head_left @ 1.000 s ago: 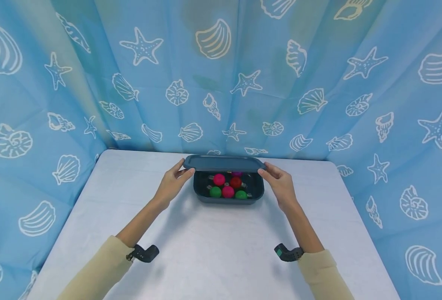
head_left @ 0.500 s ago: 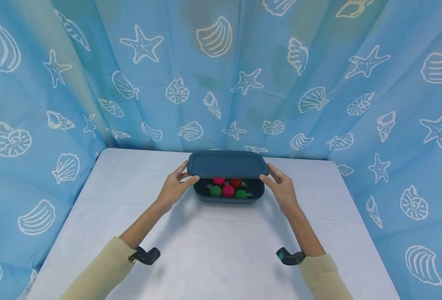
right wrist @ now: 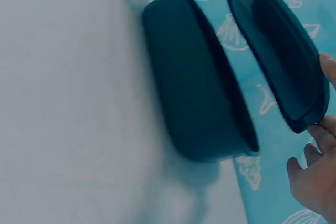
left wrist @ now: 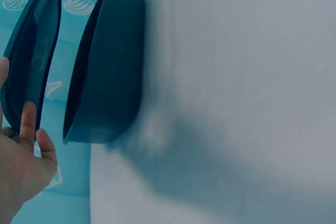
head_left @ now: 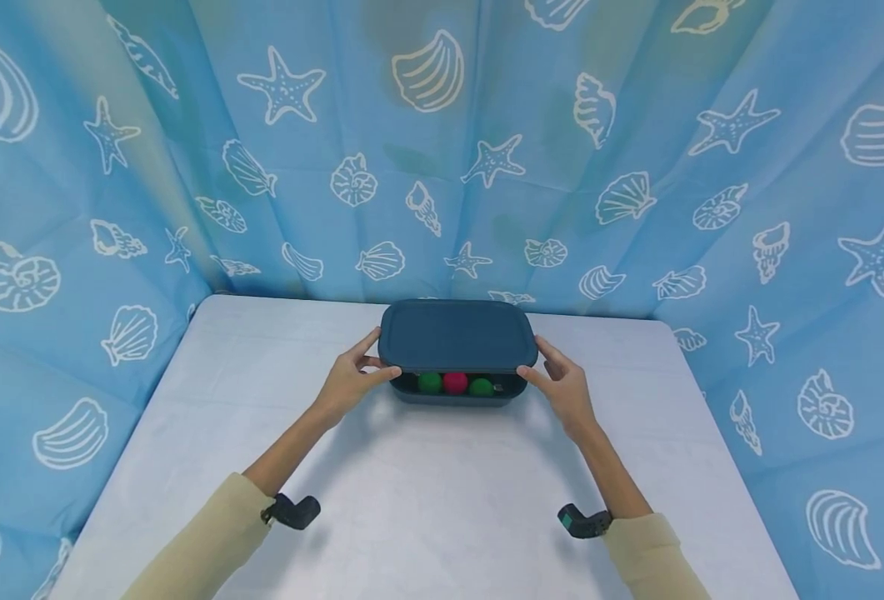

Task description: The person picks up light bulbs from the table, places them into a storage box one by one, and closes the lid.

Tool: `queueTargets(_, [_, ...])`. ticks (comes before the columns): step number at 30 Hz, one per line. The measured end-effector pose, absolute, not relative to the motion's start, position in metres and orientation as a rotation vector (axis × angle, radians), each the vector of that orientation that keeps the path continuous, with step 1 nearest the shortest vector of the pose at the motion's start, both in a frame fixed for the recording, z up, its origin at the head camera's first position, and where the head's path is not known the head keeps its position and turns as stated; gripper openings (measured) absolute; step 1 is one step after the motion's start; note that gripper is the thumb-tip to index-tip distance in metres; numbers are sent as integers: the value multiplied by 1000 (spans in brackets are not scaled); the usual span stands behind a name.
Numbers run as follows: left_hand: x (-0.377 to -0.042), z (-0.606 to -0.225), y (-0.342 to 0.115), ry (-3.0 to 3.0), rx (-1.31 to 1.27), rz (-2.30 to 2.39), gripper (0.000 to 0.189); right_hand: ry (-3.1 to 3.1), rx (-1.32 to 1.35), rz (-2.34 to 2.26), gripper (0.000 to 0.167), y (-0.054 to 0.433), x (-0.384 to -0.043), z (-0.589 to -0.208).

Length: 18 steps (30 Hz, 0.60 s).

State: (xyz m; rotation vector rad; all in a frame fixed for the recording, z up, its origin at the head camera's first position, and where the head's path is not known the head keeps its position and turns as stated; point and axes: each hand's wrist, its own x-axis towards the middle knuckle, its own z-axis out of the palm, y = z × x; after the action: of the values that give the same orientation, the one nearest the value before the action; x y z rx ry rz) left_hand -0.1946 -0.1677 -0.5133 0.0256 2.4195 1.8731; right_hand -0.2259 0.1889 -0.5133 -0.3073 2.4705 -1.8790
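Between both hands a dark blue lid (head_left: 456,336) is held by its two short ends, above a dark blue box (head_left: 452,400). My left hand (head_left: 347,382) grips the lid's left end, thumb at the near corner. At the opposite end, my right hand (head_left: 565,392) pinches it in the same way. Both wrist views show a gap between the lid (left wrist: 34,51) and the rim of the box (right wrist: 194,77). Under the lid's near edge, a pink-red ball (head_left: 455,382) shows between two green balls (head_left: 430,382). The back of the box is hidden.
The box stands on a white-covered table (head_left: 442,492), close to its far edge. Blue curtains (head_left: 427,167) printed with shells and starfish hang behind and at both sides. A black wrist camera (head_left: 295,511) sits on the left wrist and another (head_left: 584,522) on the right.
Both hands have brought the lid from a steep tilt behind the box to a flatter position over it. The back row of balls and the red one are now covered.
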Motion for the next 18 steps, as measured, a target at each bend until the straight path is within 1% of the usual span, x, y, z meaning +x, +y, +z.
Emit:
queueTargets(6, [-195,-521,-167,2417,68,1863,90,2479,-342,-1884,70,193,-225,-526])
queueTargets(15, [-199,-533,-165,2528,104,1737,89,2518,-365,-1807,69,187,-213,-512])
queueTargets(18, [-202,-538,-165,2537,146,1727,88,2496,-358,-1835,70,189,-215,-522])
